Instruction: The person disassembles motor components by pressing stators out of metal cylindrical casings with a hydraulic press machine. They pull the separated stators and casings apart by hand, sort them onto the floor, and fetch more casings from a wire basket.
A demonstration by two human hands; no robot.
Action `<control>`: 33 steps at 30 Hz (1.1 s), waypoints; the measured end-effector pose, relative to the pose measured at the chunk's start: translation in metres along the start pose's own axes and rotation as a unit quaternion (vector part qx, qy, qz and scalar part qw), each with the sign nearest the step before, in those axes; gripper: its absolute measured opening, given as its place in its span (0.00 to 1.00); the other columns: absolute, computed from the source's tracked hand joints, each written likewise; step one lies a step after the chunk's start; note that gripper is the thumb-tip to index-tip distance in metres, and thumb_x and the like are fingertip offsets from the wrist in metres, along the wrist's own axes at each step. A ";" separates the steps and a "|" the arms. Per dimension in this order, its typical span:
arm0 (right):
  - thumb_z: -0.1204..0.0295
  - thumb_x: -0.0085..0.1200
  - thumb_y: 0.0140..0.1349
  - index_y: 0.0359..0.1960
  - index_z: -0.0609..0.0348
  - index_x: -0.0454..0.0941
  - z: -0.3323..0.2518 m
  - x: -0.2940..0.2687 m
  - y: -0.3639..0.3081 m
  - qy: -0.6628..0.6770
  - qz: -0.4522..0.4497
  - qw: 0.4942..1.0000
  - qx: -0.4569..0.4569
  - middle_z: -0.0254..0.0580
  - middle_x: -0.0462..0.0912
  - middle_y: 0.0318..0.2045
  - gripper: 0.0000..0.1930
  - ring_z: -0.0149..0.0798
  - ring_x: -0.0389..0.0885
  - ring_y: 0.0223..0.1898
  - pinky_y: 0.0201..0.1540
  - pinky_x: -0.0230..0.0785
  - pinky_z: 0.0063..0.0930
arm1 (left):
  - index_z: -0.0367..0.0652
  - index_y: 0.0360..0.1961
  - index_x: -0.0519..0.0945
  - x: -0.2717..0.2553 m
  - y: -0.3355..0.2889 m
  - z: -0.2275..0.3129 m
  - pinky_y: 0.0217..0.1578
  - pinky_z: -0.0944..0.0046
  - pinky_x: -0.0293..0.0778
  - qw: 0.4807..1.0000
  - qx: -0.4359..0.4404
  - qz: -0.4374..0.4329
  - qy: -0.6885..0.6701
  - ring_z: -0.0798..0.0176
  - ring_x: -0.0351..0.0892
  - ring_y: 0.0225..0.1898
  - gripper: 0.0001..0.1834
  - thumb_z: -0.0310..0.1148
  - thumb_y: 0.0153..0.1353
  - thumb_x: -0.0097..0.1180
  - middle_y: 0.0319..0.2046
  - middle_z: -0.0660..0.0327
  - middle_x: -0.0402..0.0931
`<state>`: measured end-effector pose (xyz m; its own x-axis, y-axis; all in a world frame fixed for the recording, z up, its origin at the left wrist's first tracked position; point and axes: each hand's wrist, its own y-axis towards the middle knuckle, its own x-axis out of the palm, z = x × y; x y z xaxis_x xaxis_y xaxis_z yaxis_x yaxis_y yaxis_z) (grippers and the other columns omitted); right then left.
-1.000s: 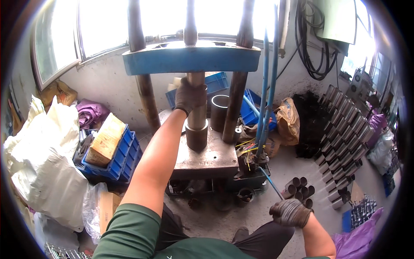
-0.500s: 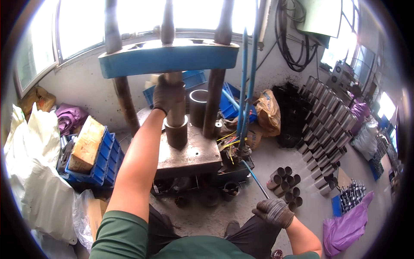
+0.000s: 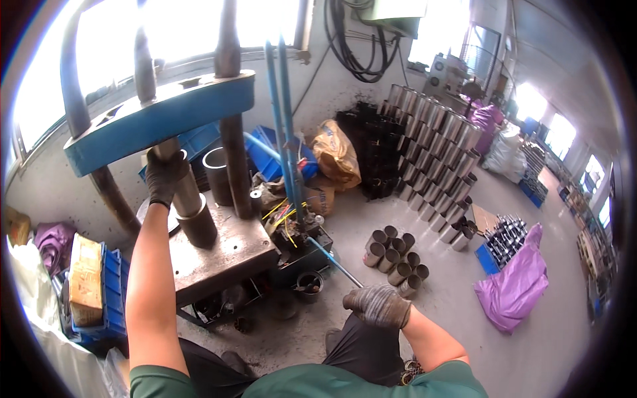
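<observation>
1. Two gloved hands work at a steel bench, the landmark for all places below.
2. Left hand: above the bench, its grip closed around the upper part of a bright metal tube; some fingers are hidden behind the tube.
3. The bright metal tube: over the bench, its lower end encircled by the rim of a wider dark sleeve, which rests on the bench top.
4. Right hand: in front of the bench and to its right, its grip a fist around the near end of a blue rod; the rod slopes up to fittings at the bench's right side.
5. Blue crosshead: spans above the bench, with dark columns passing through it.
6. Open-topped dark cylinder: on the bench, behind the dark sleeve.
7. Short tubes: grouped upright on the floor, right of the bench.
8. Stacked metal tubes: farther right of the bench, in tiers.
</observation>
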<state>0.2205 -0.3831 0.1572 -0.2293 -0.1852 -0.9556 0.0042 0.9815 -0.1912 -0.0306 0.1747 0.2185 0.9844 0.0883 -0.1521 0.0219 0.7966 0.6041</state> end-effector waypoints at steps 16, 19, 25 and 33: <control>0.60 0.62 0.64 0.33 0.52 0.79 0.003 0.008 -0.007 0.059 0.108 0.992 0.001 0.51 0.81 0.29 0.10 0.59 0.83 0.35 0.38 0.75 0.53 | 0.37 0.64 0.69 0.010 -0.008 -0.019 0.56 0.52 0.79 0.990 0.054 0.006 0.127 0.48 0.85 0.54 0.46 0.51 0.53 0.80 0.53 0.46 0.83; 0.59 0.62 0.65 0.32 0.52 0.79 0.001 0.007 -0.006 0.092 0.129 0.987 -0.006 0.51 0.81 0.28 0.12 0.60 0.83 0.35 0.37 0.75 0.53 | 0.37 0.65 0.68 0.004 -0.002 -0.037 0.57 0.52 0.79 0.996 0.047 -0.002 0.069 0.47 0.84 0.56 0.46 0.50 0.54 0.79 0.55 0.46 0.82; 0.57 0.60 0.67 0.30 0.52 0.78 -0.002 -0.002 -0.009 0.081 0.150 0.985 -0.015 0.51 0.80 0.28 0.14 0.60 0.82 0.33 0.36 0.75 0.53 | 0.35 0.67 0.67 0.009 -0.002 -0.045 0.61 0.51 0.76 0.993 0.041 0.001 0.115 0.44 0.82 0.58 0.48 0.51 0.55 0.79 0.60 0.44 0.80; 0.54 0.56 0.70 0.36 0.53 0.81 0.004 -0.010 -0.008 0.053 0.113 0.992 -0.025 0.51 0.83 0.31 0.16 0.59 0.84 0.36 0.39 0.76 0.54 | 0.34 0.70 0.66 0.011 -0.010 -0.043 0.64 0.51 0.75 0.983 -0.001 -0.007 0.183 0.38 0.78 0.64 0.53 0.56 0.54 0.78 0.64 0.41 0.77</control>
<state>0.2266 -0.3894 0.1673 -0.3285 0.0434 -0.9435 0.0201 0.9990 0.0389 -0.0277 0.1938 0.1773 0.8555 0.2868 -0.4312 0.0337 0.8000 0.5990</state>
